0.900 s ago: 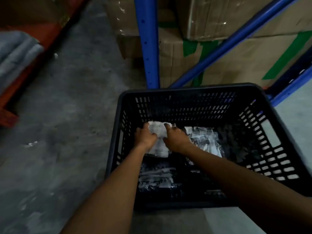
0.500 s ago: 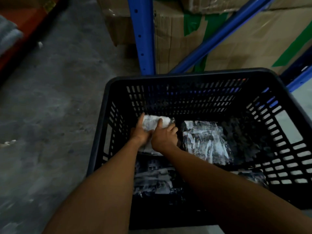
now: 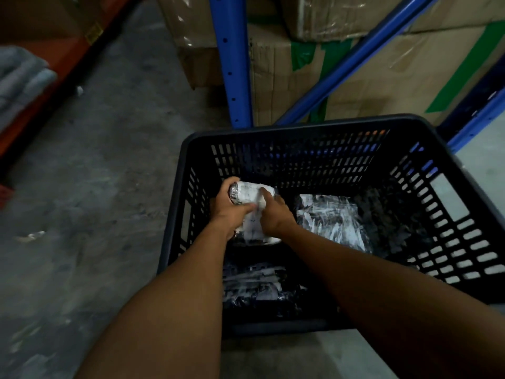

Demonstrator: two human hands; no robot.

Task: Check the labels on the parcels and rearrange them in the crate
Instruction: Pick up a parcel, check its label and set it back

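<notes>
Hands both down in black slotted plastic crate (image 3: 338,124), far-left corner. Left hand (image 3: 228,207) wrapped round end of white plastic-wrapped parcel with printed label (image 3: 252,194); right hand (image 3: 274,213) pressed on top, fingers (image 3: 263,194) together on wrapping. Parcel tipped up, label face toward camera: likely for reading. Count: three parcels clearly visible — held one, clear-wrapped dark parcel (image 3: 332,221) just beside, another (image 3: 254,283) near front wall. Dark heap at right: count unclear.

The black crate (image 3: 306,127) is open on top, so entry from above is clear. Wrapped parcels (image 3: 332,220) crowd its floor, leaving perhaps a bare patch at the far right (too dark to tell). Blue rack posts (image 3: 232,64) and cardboard boxes (image 3: 369,86) block the far side.
</notes>
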